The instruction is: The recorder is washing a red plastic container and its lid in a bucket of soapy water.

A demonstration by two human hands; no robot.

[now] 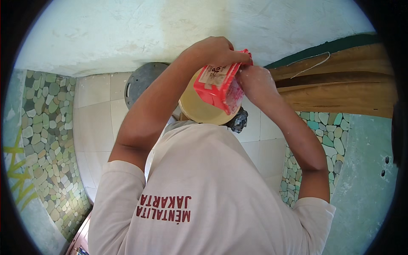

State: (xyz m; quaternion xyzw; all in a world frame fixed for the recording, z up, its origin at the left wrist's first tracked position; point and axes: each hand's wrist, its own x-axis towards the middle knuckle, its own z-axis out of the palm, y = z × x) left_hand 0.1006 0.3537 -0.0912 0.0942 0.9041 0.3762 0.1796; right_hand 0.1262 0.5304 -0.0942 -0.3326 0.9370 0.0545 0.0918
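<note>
A boxy red plastic packet [222, 100] with a pale label is held up in front of me, tilted over a cream-coloured bucket [190, 106]. My left hand [212, 50] closes round its upper edge, with the thumb along the top. On the packet's other side, my right hand [257, 83] is closed against the same upper end. White, powdery-looking marks show on the right hand. The packet hides part of the bucket's opening, and I cannot make out what lies inside the bucket.
A dark grey round object [146, 80] with a slot stands left of the bucket. Crumpled black plastic [239, 120] sits at its right. The pale wall [127, 38] rises just beyond my hands. Brown draped material [335, 85] hangs at right; pebble tiling [49, 136] borders the tiled floor [95, 123].
</note>
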